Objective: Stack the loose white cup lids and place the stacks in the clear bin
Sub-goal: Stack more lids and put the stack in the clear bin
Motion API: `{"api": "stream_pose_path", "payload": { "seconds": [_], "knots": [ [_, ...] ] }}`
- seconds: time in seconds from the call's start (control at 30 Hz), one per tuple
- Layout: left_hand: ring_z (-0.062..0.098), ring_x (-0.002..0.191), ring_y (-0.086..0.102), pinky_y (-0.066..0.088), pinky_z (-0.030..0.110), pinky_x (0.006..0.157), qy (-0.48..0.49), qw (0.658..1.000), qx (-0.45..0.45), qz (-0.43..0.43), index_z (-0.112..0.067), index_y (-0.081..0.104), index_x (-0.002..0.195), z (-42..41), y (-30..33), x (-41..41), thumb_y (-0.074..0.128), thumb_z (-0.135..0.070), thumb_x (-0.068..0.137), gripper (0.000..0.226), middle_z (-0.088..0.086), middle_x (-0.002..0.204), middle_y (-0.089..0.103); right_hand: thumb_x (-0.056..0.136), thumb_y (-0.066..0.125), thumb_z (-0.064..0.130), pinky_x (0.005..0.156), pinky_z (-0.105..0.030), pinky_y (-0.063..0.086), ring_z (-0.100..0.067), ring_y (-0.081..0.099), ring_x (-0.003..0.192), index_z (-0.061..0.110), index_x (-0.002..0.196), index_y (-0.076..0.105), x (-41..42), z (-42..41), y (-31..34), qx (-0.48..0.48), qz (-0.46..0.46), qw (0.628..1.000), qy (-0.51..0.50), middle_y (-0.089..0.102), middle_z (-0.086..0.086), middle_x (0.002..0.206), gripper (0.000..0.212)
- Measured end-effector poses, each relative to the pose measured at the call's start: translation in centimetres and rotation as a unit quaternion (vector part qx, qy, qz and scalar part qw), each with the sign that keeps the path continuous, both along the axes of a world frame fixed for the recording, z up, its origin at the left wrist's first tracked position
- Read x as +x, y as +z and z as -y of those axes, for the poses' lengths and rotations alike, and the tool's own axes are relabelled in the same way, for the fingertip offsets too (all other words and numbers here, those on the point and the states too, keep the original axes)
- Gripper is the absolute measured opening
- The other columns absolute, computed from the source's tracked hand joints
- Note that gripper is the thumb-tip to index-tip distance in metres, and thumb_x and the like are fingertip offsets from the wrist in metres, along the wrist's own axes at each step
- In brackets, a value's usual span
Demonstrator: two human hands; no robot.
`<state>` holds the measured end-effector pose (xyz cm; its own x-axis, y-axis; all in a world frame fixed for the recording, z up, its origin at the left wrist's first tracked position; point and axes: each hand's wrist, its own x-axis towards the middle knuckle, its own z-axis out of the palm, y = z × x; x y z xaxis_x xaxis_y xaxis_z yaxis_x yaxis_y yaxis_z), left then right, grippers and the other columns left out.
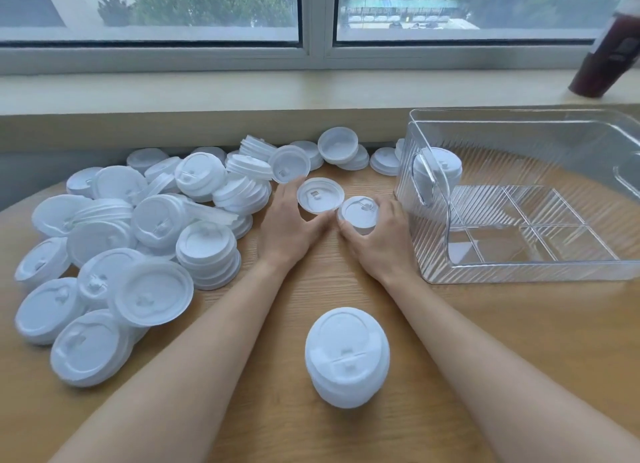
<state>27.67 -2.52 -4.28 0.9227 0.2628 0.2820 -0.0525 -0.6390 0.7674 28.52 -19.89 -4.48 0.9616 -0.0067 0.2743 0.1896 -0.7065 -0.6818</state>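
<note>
On a round wooden table below a window, two bare forearms are stretched forward, and a white cup lid is held in each hand. An upturned lid, its hollow underside facing the camera, is gripped by the left hand, with the fingers curled along its far-left edge and the thumb reaching under its near edge. A second lid, dome side up, is cupped from below by the right hand, fingers curled round its right rim and thumb hooked at its left. The two lids are seen touching or just overlapping at their edges; which lies on top cannot be told.

Left of the hands, a large heap of loose lids is spread over the table as far as the windowsill, some already nested in short piles, some lying upside down. A finished stack is stood alone near the front edge of the table, between the forearms.

To the right, the clear ribbed bin is set on the table, just beside the right hand. One stack of lids is visible in its far-left corner, seen through the wall and its handle cut-out, and a clear divider tray is laid on its floor. A dark drink cup is placed on the sill at far right.
</note>
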Motion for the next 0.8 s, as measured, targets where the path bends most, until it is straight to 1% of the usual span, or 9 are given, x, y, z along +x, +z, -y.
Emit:
{"api": "stream_pose_path", "payload": {
  "seconds": [0.1, 0.2, 0.27, 0.33, 0.47, 0.57, 0.67, 0.73, 0.8],
  "knots": [
    [0.018, 0.128, 0.056, 0.050, 0.044, 0.105, 0.030, 0.998, -0.048, 0.029, -0.020, 0.051, 0.147, -0.1, 0.2, -1.6, 0.086, -0.041, 0.081, 0.077, -0.003, 0.143, 0.055, 0.083, 0.082, 0.048, 0.107, -0.021, 0.030, -0.021, 0.045, 0.135, 0.008, 0.141, 0.052, -0.9, 0.4, 0.5, 0.036, -0.002, 0.999, 0.023, 0.051, -0.008, 0.137, 0.077],
    [0.018, 0.130, 0.056, 0.049, 0.041, 0.107, 0.024, 0.996, -0.074, 0.035, -0.017, 0.052, 0.145, -0.5, 0.3, -4.0, 0.088, -0.036, 0.081, 0.076, -0.002, 0.143, 0.056, 0.075, 0.088, 0.051, 0.101, -0.018, 0.035, -0.014, 0.051, 0.117, 0.014, 0.128, 0.058, -2.6, 0.9, 0.6, 0.058, 0.015, 0.997, 0.048, 0.052, -0.002, 0.123, 0.071],
    [0.014, 0.128, 0.058, 0.050, 0.032, 0.105, 0.010, 0.995, -0.092, 0.038, -0.020, 0.053, 0.143, -0.7, 0.2, -6.1, 0.089, -0.035, 0.081, 0.073, -0.008, 0.138, 0.057, 0.071, 0.089, 0.055, 0.100, -0.024, 0.042, -0.013, 0.053, 0.110, 0.015, 0.121, 0.059, -4.0, 1.2, 0.7, 0.057, 0.010, 0.997, 0.055, 0.051, 0.001, 0.117, 0.071],
    [0.008, 0.126, 0.058, 0.050, 0.021, 0.102, 0.000, 0.993, -0.110, 0.038, -0.025, 0.053, 0.140, -0.8, 0.1, -8.3, 0.089, -0.036, 0.081, 0.070, -0.013, 0.135, 0.057, 0.069, 0.090, 0.055, 0.100, -0.029, 0.046, -0.017, 0.056, 0.110, 0.012, 0.119, 0.060, -5.4, 1.6, 0.6, 0.049, 0.001, 0.997, 0.057, 0.052, 0.002, 0.115, 0.073],
    [-0.002, 0.122, 0.058, 0.046, 0.010, 0.096, -0.009, 0.990, -0.136, 0.028, -0.035, 0.049, 0.136, -1.0, 0.2, -12.2, 0.089, -0.041, 0.080, 0.069, -0.013, 0.135, 0.057, 0.065, 0.092, 0.057, 0.099, -0.025, 0.041, -0.016, 0.052, 0.113, 0.011, 0.121, 0.059, -8.5, 3.1, 0.3, 0.025, -0.010, 0.999, 0.048, 0.056, 0.001, 0.115, 0.080],
    [-0.009, 0.119, 0.056, 0.044, 0.005, 0.092, -0.017, 0.990, -0.135, 0.020, -0.027, 0.052, 0.142, -1.0, 0.2, -14.7, 0.089, -0.042, 0.079, 0.075, -0.013, 0.134, 0.057, 0.070, 0.089, 0.048, 0.104, -0.030, 0.039, -0.024, 0.050, 0.121, 0.010, 0.136, 0.053, -10.7, 4.3, -0.1, -0.015, -0.005, 0.998, 0.063, 0.057, -0.006, 0.125, 0.085],
    [-0.012, 0.116, 0.056, 0.043, 0.004, 0.092, -0.029, 0.992, -0.121, 0.014, -0.024, 0.052, 0.144, -0.8, 0.1, -16.5, 0.089, -0.043, 0.079, 0.078, -0.016, 0.132, 0.058, 0.075, 0.086, 0.045, 0.107, -0.033, 0.037, -0.026, 0.045, 0.126, 0.010, 0.145, 0.045, -12.2, 5.1, 0.0, -0.039, -0.009, 0.997, 0.064, 0.055, -0.010, 0.129, 0.089],
    [-0.009, 0.117, 0.057, 0.043, 0.005, 0.093, -0.036, 0.993, -0.112, 0.011, -0.024, 0.053, 0.144, -0.6, 0.1, -17.5, 0.088, -0.046, 0.078, 0.078, -0.015, 0.133, 0.059, 0.079, 0.083, 0.048, 0.107, -0.033, 0.037, -0.026, 0.044, 0.126, 0.010, 0.145, 0.046, -12.9, 5.4, 0.3, -0.044, -0.022, 0.997, 0.061, 0.055, -0.008, 0.127, 0.085],
    [-0.008, 0.117, 0.057, 0.041, 0.003, 0.092, -0.035, 0.993, -0.109, 0.011, -0.024, 0.053, 0.144, -0.6, 0.1, -18.2, 0.088, -0.047, 0.078, 0.078, -0.015, 0.134, 0.059, 0.088, 0.076, 0.048, 0.107, -0.028, 0.035, -0.021, 0.046, 0.126, 0.011, 0.145, 0.049, -13.4, 5.8, 0.9, -0.018, -0.041, 0.996, 0.075, 0.055, -0.005, 0.130, 0.074]
  ]
}}
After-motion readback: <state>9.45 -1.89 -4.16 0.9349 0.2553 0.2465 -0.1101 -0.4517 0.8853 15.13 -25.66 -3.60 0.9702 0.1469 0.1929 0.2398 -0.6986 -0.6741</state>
